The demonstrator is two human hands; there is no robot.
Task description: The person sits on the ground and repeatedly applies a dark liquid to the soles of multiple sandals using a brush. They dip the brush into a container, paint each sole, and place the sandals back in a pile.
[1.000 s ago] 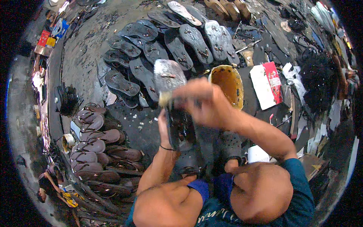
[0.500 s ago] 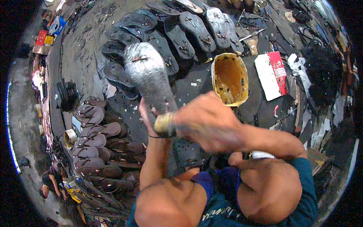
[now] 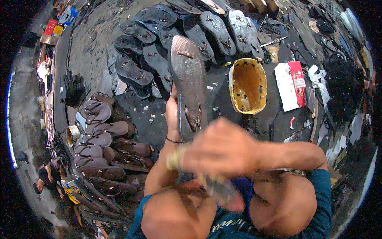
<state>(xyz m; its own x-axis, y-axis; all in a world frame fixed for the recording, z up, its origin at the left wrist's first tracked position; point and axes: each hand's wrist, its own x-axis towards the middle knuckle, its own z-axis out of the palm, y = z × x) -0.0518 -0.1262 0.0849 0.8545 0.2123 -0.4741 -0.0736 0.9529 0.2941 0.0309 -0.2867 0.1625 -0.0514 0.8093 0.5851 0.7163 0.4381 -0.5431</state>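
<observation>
My left hand grips a dark sandal sole along its left side, underside up. The sole's surface looks wet, and strap ends poke through it at both ends. My right hand, blurred by motion, is closed around a brush with a pale yellowish head. That brush is over my left wrist, just below the sole's near end. Right of the sole stands a yellow-rimmed tub with amber-brown, glue-like stuff inside.
Several dark soles with strap ends showing lie in an arc at the back. Finished-looking brown flip-flops are stacked at the left. A white and red carton piece lies right of the tub, among scraps. A person is at the far left.
The sole has shifted right and stands more upright in my left hand. My right hand has drawn the brush down, off the sole's near end toward my body.
</observation>
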